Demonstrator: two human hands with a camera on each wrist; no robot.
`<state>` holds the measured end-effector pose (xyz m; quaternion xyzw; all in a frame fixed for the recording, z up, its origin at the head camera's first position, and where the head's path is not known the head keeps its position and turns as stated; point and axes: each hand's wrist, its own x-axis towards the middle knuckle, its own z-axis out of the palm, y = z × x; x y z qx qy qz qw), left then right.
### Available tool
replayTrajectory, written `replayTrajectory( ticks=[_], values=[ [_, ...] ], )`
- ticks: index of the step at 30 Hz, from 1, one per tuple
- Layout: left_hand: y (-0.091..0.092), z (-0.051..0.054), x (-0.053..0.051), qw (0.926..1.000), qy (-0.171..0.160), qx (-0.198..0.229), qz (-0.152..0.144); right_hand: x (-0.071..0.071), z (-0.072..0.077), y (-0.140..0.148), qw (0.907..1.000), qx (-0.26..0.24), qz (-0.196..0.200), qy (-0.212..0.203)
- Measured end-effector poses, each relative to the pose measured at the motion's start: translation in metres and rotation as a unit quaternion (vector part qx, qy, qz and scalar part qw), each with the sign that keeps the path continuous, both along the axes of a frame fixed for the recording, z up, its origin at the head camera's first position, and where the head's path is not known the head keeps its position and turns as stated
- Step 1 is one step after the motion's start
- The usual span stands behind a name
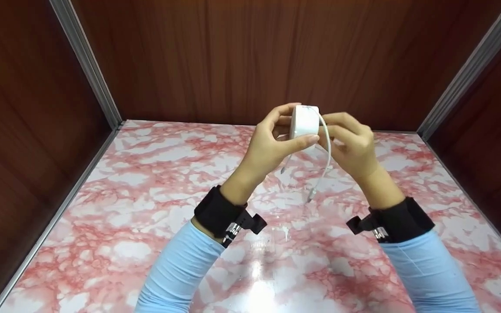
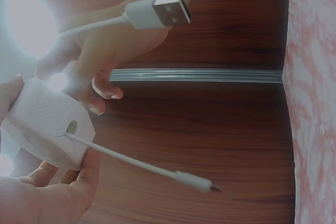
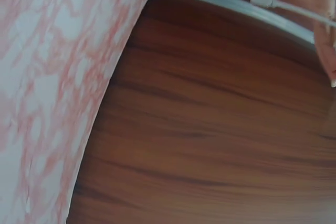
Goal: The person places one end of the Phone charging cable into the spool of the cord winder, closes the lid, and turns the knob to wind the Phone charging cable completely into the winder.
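Above the table, the left hand [image 1: 270, 137] grips a small white box [image 1: 306, 121] with rounded edges, its thumb across the near face. From a slot in the box, seen in the left wrist view, a thin white cable [image 2: 131, 161] runs out to a small plug [image 2: 195, 181]. A larger USB plug [image 2: 157, 12] hangs on another length of white cable [image 1: 328, 148]. The right hand [image 1: 352, 141] is at the box's right side with bent fingers. Its fingertips are partly hidden, and glare covers this spot in the left wrist view.
Beneath the hands lies a table top [image 1: 146, 208] with a red and white marbled pattern. Dark wood-grain panels [image 1: 198, 61] stand at the back and both sides, joined by grey metal corner strips [image 1: 87, 56]. Both wrists wear black straps [image 1: 221, 213] with small cameras.
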<state>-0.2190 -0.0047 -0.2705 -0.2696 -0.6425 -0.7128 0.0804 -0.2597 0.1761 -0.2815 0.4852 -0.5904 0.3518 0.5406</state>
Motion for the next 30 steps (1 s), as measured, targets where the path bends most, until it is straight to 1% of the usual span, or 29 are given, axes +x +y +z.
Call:
replayTrajectory(
  ticks=[2, 4, 5, 6, 7, 8, 9, 11, 13, 14, 15, 16, 17, 18, 19, 20, 21, 22, 23, 24, 26, 27, 28, 30],
  values=[
    [0.0, 0.001, 0.0, 1.0, 0.0, 0.003, -0.002, 0.001, 0.0, 0.003, 0.9978, 0.009, 0.019, -0.064],
    [0.0, 0.001, 0.0, 1.0, 0.0, 0.003, -0.004, 0.003, 0.003, 0.005, 0.9912, 0.015, 0.044, -0.124],
    [0.0, 0.002, 0.001, 1.0, 0.0, 0.003, -0.004, 0.004, 0.004, 0.006, 0.9857, 0.018, 0.062, -0.155],
    [0.0, 0.002, 0.001, 1.0, -0.001, 0.002, -0.004, 0.005, 0.006, 0.007, 0.9783, 0.021, 0.082, -0.189],
    [0.001, 0.001, 0.0, 1.0, -0.001, 0.003, -0.005, 0.006, 0.007, 0.007, 0.9673, 0.021, 0.11, -0.228],
    [0.001, 0.001, 0.001, 1.0, -0.001, 0.002, -0.004, 0.008, 0.008, 0.007, 0.9528, 0.019, 0.141, -0.268],
    [0.001, 0.001, 0.0, 1.0, -0.001, 0.002, -0.004, 0.009, 0.009, 0.007, 0.9348, 0.012, 0.171, -0.311],
    [0.002, 0.0, 0.001, 1.0, 0.0, 0.001, -0.001, 0.012, 0.011, 0.006, 0.888, -0.016, 0.235, -0.395],
    [0.003, -0.001, 0.0, 1.0, 0.002, -0.002, 0.002, 0.015, 0.012, 0.003, 0.838, -0.059, 0.277, -0.467],
    [0.003, -0.001, 0.0, 1.0, 0.004, -0.003, 0.004, 0.017, 0.013, 0.002, 0.8148, -0.081, 0.29, -0.496],
    [0.003, -0.001, 0.0, 1.0, 0.004, -0.004, 0.006, 0.019, 0.014, 0.0, 0.7968, -0.1, 0.295, -0.518],
    [0.004, -0.001, 0.0, 0.9999, 0.005, -0.005, 0.007, 0.02, 0.014, -0.001, 0.7822, -0.116, 0.297, -0.535],
    [0.004, -0.001, 0.0, 0.9999, 0.006, -0.005, 0.008, 0.021, 0.015, -0.002, 0.7726, -0.127, 0.296, -0.547],
    [0.004, -0.001, 0.0, 0.9999, 0.005, -0.005, 0.008, 0.022, 0.015, -0.002, 0.7667, -0.134, 0.294, -0.555],
    [0.003, -0.001, -0.001, 1.0, 0.004, -0.004, 0.008, 0.023, 0.015, -0.002, 0.7642, -0.136, 0.293, -0.558],
    [0.003, -0.001, -0.001, 1.0, 0.004, -0.003, 0.006, 0.023, 0.015, -0.002, 0.766, -0.134, 0.292, -0.557],
    [0.003, -0.001, -0.001, 1.0, 0.003, -0.003, 0.004, 0.023, 0.014, -0.001, 0.7712, -0.128, 0.291, -0.552],
    [0.003, -0.001, -0.001, 1.0, 0.003, -0.002, 0.002, 0.023, 0.013, 0.0, 0.7783, -0.12, 0.29, -0.544],
    [0.003, -0.001, -0.001, 1.0, 0.004, 0.0, 0.0, 0.022, 0.011, 0.002, 0.7889, -0.108, 0.288, -0.532],
    [0.002, -0.001, -0.001, 1.0, 0.004, 0.001, -0.001, 0.021, 0.01, 0.003, 0.8024, -0.096, 0.283, -0.517],
    [0.002, -0.001, -0.001, 1.0, 0.006, 0.003, -0.003, 0.019, 0.006, 0.006, 0.8334, -0.073, 0.273, -0.475],
    [0.002, -0.001, -0.001, 1.0, 0.007, 0.004, -0.002, 0.018, 0.004, 0.006, 0.8532, -0.061, 0.26, -0.448],
    [0.002, -0.001, -0.001, 1.0, 0.007, 0.006, -0.003, 0.017, 0.003, 0.007, 0.875, -0.05, 0.241, -0.417],
    [0.001, -0.001, -0.001, 1.0, 0.007, 0.006, -0.003, 0.016, 0.0, 0.006, 0.9184, -0.034, 0.192, -0.344]
  ],
)
